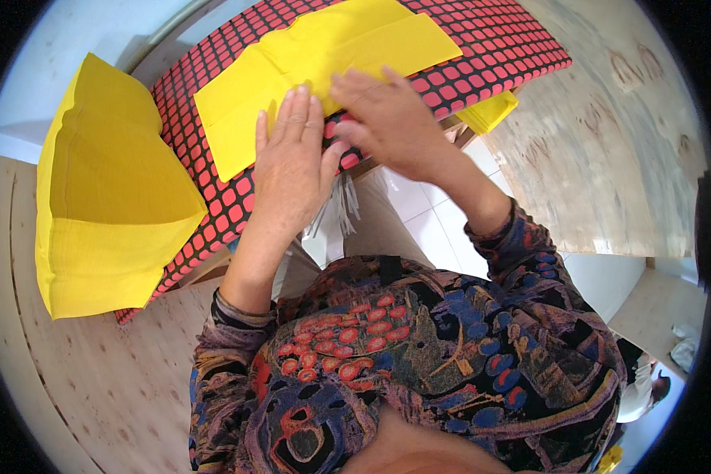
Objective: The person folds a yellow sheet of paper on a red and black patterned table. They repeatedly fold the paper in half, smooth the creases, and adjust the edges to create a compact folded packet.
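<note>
A yellow fabric piece point(343, 41), partly folded over itself, lies creased on a padded board covered in red-and-black patterned cloth point(231, 204). My left hand point(293, 148) rests palm down, its fingers spread along the fabric's near edge. Slightly blurred, my right hand point(391, 121) is over the same edge with its fingers apart; whether it touches the fabric I cannot tell. Neither hand grips anything. A larger stack or bundle of yellow fabric point(112, 178) is draped across the board's left end.
Wooden panels stand at the left point(118, 367) and right point(592, 148) of the board. More folded yellow fabric point(489, 112) sticks out beneath the board's right side. White strips point(346, 204) hang below the near edge. A person in white point(643, 391) is at the far lower right.
</note>
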Motion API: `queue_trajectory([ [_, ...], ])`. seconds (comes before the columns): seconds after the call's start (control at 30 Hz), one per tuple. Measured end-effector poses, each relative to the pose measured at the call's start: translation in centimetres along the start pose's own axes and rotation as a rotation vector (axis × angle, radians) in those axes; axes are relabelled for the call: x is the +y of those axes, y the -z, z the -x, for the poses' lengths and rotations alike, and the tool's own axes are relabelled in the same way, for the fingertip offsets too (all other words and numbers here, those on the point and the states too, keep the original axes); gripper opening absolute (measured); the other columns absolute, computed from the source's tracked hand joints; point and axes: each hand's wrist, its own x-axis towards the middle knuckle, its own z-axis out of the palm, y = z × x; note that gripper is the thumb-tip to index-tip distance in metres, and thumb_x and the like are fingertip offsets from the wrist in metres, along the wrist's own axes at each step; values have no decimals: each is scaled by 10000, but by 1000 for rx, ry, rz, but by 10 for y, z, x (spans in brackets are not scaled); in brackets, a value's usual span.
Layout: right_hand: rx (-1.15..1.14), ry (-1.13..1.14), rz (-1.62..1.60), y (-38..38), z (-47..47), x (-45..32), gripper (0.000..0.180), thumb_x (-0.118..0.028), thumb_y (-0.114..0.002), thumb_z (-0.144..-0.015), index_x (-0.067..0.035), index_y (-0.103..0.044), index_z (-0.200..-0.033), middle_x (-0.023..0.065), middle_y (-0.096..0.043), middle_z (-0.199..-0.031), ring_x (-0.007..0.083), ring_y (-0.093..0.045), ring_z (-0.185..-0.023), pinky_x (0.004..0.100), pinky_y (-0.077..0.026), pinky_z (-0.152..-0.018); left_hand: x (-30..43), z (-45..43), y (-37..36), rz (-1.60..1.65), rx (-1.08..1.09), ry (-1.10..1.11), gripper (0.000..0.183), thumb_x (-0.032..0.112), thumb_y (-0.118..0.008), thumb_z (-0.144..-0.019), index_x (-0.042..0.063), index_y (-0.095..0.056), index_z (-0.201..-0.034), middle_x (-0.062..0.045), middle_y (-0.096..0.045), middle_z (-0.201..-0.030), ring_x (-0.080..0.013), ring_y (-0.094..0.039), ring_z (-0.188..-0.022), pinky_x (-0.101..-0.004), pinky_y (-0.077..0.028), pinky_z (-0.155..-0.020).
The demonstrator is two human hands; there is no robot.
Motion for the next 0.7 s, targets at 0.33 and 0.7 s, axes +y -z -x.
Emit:
queue_trajectory([
  [0.33,-27,-310,46,21,40,76,466,-379,-583,-1016,-42,-639,-1333,141,-607,-1449,283,-523,-1395,491,-369,-1164,-31,25,9,58,-47,101,688,364,-574,-1023,-53,-397,-1541,-240,-379,-1617,-363,-336,-1523,-505,-207,-1254],
  [0.7,-95,-409,54,21,50,101,466,-252,-530,-1039,19,-561,-1417,240,-566,-1451,388,-499,-1380,488,-361,-1162,-47,90,24,173,341,-69,559,304,-625,-990,1,-554,-1455,-192,-557,-1501,-360,-484,-1437,-556,-230,-1225],
])
